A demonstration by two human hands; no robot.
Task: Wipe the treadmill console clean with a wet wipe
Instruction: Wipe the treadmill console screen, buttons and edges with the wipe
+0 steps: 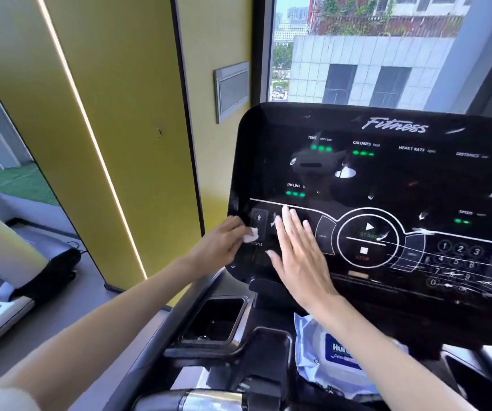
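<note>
Wipe (251, 234) pinched in left hand (224, 238) fingers (240, 229), against console (387, 179) left edge

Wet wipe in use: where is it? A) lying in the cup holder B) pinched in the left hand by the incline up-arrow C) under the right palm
B: the left hand pinches the white wipe beside the up-arrow button at the console left edge; the right hand is spread open, holding nothing.
</note>
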